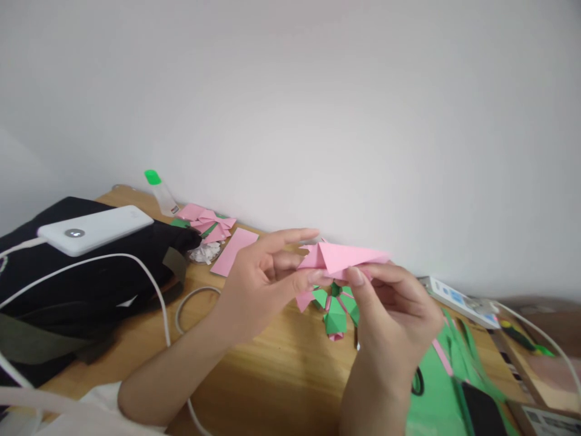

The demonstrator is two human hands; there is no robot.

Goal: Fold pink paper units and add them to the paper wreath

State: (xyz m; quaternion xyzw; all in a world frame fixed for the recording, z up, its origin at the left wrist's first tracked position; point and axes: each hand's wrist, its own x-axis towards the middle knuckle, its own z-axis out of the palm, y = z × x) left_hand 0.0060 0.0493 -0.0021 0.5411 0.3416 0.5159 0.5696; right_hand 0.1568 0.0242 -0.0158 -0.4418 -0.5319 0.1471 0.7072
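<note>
Folded pink paper (347, 257) is held up above the table between my two hands. My left hand (267, 275) grips its left end, thumb below and fingers behind, with the index finger stretched out over the top. The thumb and fingers of my right hand (394, 303) pinch its lower right edge. Behind and below the hands lies a green and pink folded paper piece (336, 321), partly hidden by them. A flat pink paper strip (235, 251) rests to the left of my left hand.
A white power bank (95, 229) with a cable sits on black cloth (72, 290) at left. A glue bottle (162, 194) stands near pink and green paper pieces (211, 223). A power strip (460, 301), green bag (436, 393) and phone (483, 409) are at right.
</note>
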